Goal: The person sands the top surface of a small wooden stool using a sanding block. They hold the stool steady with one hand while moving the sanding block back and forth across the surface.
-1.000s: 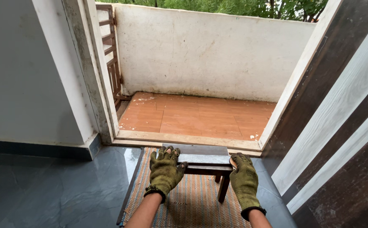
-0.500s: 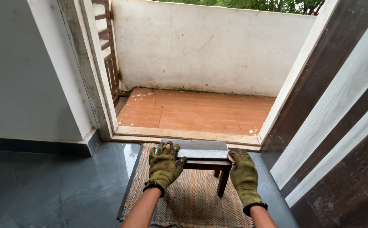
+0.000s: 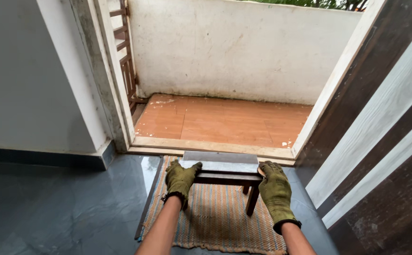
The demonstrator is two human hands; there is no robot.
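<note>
1. Where the dark tiled floor (image 3: pixel 50 208) meets an open doorway, a balcony with terracotta tiles (image 3: pixel 225 120) and a stained white wall (image 3: pixel 244 52) is seen beyond a pale threshold (image 3: pixel 215 146); a dark wooden door (image 3: pixel 390 141) stands open at the right.
2. Just inside the threshold, a woven striped doormat (image 3: pixel 215 222) is laid on the floor, and a small wooden stool (image 3: pixel 222 167) is held above it, its grey-topped seat roughly level and a dark leg visible beneath at the right.
3. The stool is judged stiff and solid, moderately light for its size, and not fragile; its painted top may be somewhat slick, so the seat's side edges and the rail under them are judged the best places to take hold.
4. The left hand (image 3: pixel 181 178), in an olive work glove, is closed on the stool's left end, thumb over the top edge and fingers (image 3: pixel 175 189) wrapped below.
5. The right hand (image 3: pixel 274 189), gloved alike, is pressed against the right end, its fingers curled on the seat's corner; how far they reach underneath cannot be told.
</note>
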